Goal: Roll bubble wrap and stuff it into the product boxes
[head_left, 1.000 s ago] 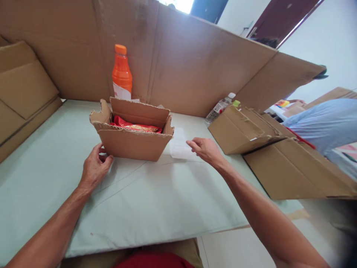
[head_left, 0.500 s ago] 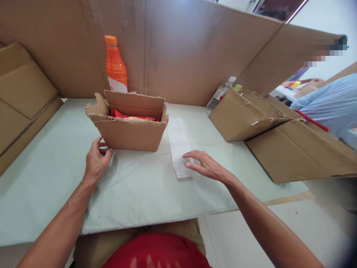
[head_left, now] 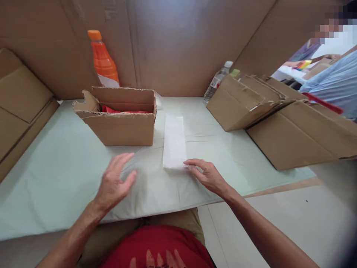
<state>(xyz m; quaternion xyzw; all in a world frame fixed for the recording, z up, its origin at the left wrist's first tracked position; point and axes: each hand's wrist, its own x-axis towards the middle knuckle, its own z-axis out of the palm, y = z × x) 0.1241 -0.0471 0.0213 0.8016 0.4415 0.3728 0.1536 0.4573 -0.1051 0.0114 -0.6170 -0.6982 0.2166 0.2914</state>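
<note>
A flat white strip of bubble wrap (head_left: 174, 143) lies lengthwise on the cloth-covered table. At its near right corner, my right hand (head_left: 205, 174) pinches the edge between thumb and fingers. My left hand (head_left: 115, 182) hangs over the cloth to the left of the strip, empty, thumb and fingers apart and a little blurred. Just beyond it stands an open cardboard box (head_left: 119, 128), wider at the top, with red packets (head_left: 122, 110) inside; their lower parts are hidden by the front wall.
Behind the box, an orange bottle (head_left: 104, 61) leans on a cardboard wall (head_left: 178, 52). At the right are a clear bottle (head_left: 216, 83) and tilted cardboard boxes (head_left: 301, 137), a red stick (head_left: 323, 103) on one. A folded carton (head_left: 22, 96) flanks the left. Another person's sleeve (head_left: 331, 80) shows far right.
My left hand has left the box's lower left corner and moved right, toward me. My right hand has closed on the bubble wrap's corner. The view has shifted slightly.
</note>
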